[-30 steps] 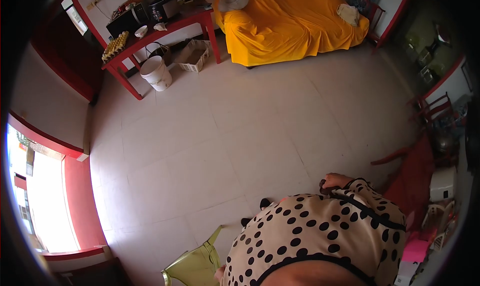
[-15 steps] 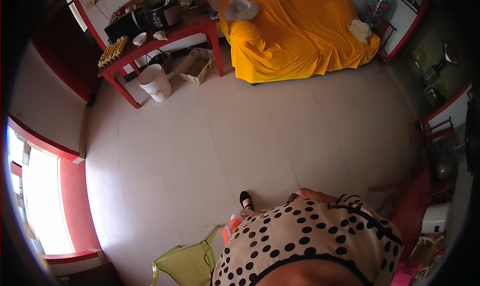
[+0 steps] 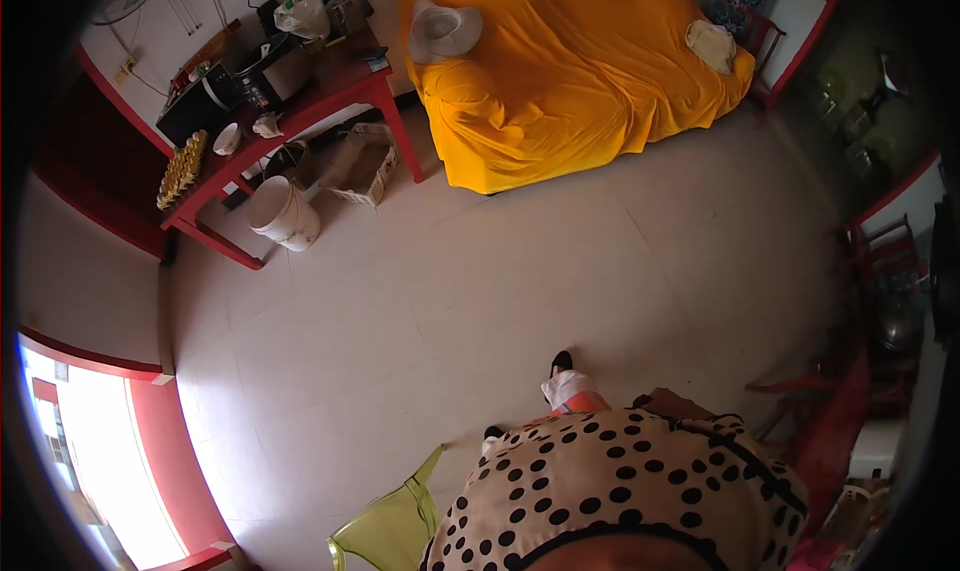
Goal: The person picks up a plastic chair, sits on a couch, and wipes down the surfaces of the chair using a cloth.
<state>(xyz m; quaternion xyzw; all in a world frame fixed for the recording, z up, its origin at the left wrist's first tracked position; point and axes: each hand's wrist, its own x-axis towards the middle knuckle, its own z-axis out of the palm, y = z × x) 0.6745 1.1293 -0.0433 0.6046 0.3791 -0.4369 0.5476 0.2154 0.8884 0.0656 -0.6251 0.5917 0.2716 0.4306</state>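
Note:
My right hand (image 3: 676, 404) shows at the front right of the black-dotted beige top (image 3: 600, 471), close against its edge. A small dark patch lies at the end of the hand. Whether that is an object or shaded fingers, I cannot make out, and the fingers themselves do not show clearly. My left hand is out of sight. Below me a foot in a black shoe (image 3: 562, 360) is forward on the tiled floor (image 3: 400, 341), with an orange and white trouser leg (image 3: 575, 396) above it. A see-through green plastic chair (image 3: 390, 526) stands at lower left.
A red table (image 3: 330, 96) at upper left bears an egg tray (image 3: 183, 171), a bowl (image 3: 228, 139) and appliances. A white bucket (image 3: 285, 216) and a crate (image 3: 365, 166) stand by it. Yellow cloth (image 3: 560, 81) covers a sofa. A bright doorway (image 3: 100, 441) opens at left.
The view has shifted and turned slightly. One foot has come forward, with its trouser leg now showing, and the other is further back. The right hand appears further right and nearer the body.

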